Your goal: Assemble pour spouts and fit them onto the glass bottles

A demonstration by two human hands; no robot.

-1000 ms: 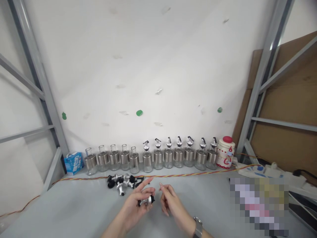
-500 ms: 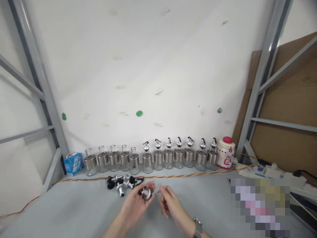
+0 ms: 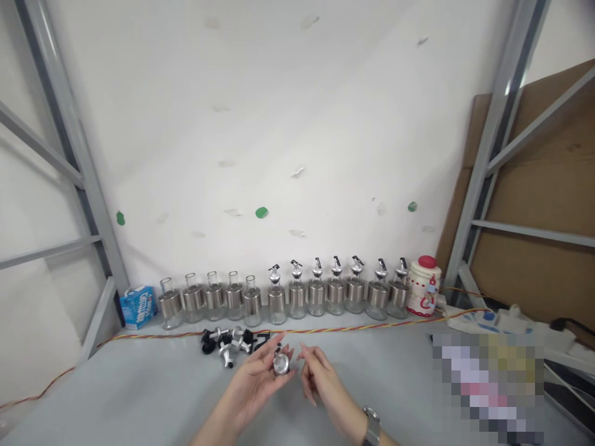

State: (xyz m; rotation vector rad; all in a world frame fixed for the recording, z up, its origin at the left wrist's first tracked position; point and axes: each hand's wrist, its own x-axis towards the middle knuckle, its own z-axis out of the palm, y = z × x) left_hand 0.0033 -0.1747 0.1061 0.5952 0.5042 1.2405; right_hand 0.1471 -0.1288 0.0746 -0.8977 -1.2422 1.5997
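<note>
My left hand [image 3: 253, 381] is cupped palm up, its fingers curled around a silver-and-black bottle pour spout [image 3: 281, 364]. The spout's round metal end faces up towards me. Just to the right, my right hand [image 3: 320, 371] has thumb and forefinger pressed together and the other fingers bent in. Whether anything small is between those fingertips is too fine to see. Beyond my left hand lies a pile of similar pour spouts [image 3: 226, 347], with thin black pieces [image 3: 261, 339] beside it, partly behind my fingers.
Along the wall stands a row of glass bottles with steel bands: open-necked bottles [image 3: 214, 297] on the left, bottles with spouts [image 3: 335, 294] on the right. A blue carton [image 3: 138, 308] and a cream jar [image 3: 424, 286] flank them. A twisted cord [image 3: 372, 326] crosses in front.
The pour spout has turned in my left hand, its round end now facing up, and the left fingers have curled more around it. My right hand has barely moved.
</note>
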